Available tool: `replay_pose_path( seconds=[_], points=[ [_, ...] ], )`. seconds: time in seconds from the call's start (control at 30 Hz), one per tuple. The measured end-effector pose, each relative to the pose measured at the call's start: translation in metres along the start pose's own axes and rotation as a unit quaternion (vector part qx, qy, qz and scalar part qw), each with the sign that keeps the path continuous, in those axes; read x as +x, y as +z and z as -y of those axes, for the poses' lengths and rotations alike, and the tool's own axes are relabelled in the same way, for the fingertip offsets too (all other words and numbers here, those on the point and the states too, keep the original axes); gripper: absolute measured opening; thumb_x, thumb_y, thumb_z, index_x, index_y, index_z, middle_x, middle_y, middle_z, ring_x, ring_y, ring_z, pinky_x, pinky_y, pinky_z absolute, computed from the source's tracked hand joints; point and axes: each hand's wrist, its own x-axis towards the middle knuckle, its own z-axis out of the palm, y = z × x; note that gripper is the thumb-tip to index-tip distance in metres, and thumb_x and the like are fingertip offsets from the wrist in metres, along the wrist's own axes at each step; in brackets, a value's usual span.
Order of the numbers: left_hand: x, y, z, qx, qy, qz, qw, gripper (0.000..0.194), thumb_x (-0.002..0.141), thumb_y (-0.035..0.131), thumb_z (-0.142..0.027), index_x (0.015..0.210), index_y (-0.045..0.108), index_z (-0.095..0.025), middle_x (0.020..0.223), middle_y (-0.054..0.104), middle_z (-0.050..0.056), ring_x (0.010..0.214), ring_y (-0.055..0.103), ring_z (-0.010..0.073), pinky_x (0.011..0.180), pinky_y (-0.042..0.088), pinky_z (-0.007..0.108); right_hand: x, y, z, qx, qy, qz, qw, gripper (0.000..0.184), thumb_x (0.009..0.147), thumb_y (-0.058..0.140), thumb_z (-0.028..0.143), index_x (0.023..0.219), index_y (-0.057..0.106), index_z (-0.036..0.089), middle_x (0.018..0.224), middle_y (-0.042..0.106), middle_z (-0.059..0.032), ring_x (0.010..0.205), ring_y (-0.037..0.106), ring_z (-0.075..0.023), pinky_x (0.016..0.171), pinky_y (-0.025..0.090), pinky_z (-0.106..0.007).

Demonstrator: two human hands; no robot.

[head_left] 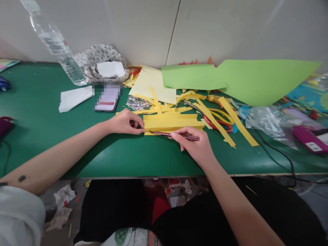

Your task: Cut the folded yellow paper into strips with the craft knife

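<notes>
A folded yellow paper strip (170, 122) with lengthwise creases lies on the green table in front of me. At its left end my left hand (127, 122) is closed, thumb and forefinger pinching the edge. My right hand (194, 140) grips a slim, dark pink pen-like tool (189, 137), held nearly flat and pointing left. The tool's tip rests at the strip's near left part, close to my left fingertips. Whether it is a pen or another thin tool, I cannot tell. Loose yellow strips (217, 124) and scissors (222, 118) with yellow and red handles lie to the right.
Behind the strip are pale yellow paper (151, 83) and large green paper (246, 80). A phone (107, 99), a water bottle (57, 48) and a spotted cloth bag (99, 54) stand back left. Clear plastic (271, 123) and a purple device (309, 140) lie right, near a black cable (282, 150).
</notes>
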Motion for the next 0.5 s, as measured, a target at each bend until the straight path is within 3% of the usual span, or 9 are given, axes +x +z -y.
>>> replay_pose_path(
  seconds=[0.33, 0.5],
  points=[
    [-0.0011, 0.0001, 0.0027, 0.007, 0.006, 0.002, 1.000, 0.015, 0.073, 0.068, -0.028, 0.072, 0.073, -0.014, 0.051, 0.059, -0.002, 0.044, 0.047, 0.0052, 0.046, 0.037, 0.017, -0.0016, -0.0019, -0.0044, 0.020, -0.017, -0.048, 0.998, 0.021, 0.073, 0.074, 0.035, 0.066, 0.067, 0.016, 0.069, 0.073, -0.0049, 0.040, 0.046, -0.0072, 0.040, 0.039, -0.023],
    [-0.0008, 0.0007, 0.0032, 0.006, 0.010, 0.005, 1.000, 0.015, 0.074, 0.068, -0.028, 0.073, 0.073, -0.014, 0.051, 0.059, -0.002, 0.044, 0.047, 0.0049, 0.046, 0.037, 0.016, -0.0020, -0.0028, -0.0025, 0.006, -0.036, -0.008, 0.999, 0.021, 0.074, 0.073, 0.036, 0.066, 0.068, 0.017, 0.058, 0.067, -0.0011, 0.042, 0.050, -0.0091, 0.042, 0.042, -0.023]
  ],
)
